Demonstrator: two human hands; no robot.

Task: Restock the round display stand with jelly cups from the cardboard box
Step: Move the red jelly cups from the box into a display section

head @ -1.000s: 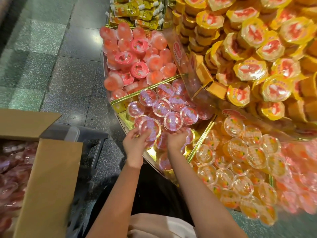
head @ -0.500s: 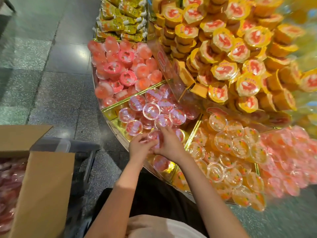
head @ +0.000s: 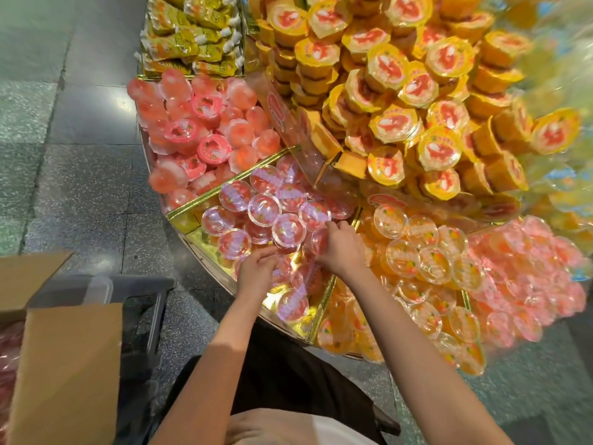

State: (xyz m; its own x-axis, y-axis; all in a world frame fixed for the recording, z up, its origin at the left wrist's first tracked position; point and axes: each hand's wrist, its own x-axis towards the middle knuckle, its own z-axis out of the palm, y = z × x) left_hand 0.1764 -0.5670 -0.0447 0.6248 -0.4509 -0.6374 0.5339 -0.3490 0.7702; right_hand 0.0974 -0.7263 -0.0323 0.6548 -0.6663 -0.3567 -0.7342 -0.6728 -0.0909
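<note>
The round display stand (head: 192,242) has gold-lined wedge compartments. The one in front of me holds several clear-lidded red jelly cups (head: 263,209). My right hand (head: 340,248) grips one such jelly cup (head: 319,240), tilted on its edge, at the compartment's right side. My left hand (head: 256,271) lies with curled fingers over cups near the compartment's front; whether it grips one is hidden. The open cardboard box (head: 64,364) stands at lower left, with red cups (head: 9,348) showing inside.
Pink cups (head: 199,130) fill the wedge to the left, orange cups (head: 417,252) the wedge to the right. Yellow-lidded cups (head: 401,91) are piled high in the centre, with yellow packets (head: 192,36) behind. A grey cart (head: 134,287) carries the box on the tiled floor.
Both hands have shifted right within the red-cup wedge. The cup my left hand held up a second ago is no longer in it. My right hand now holds a cup on edge.
</note>
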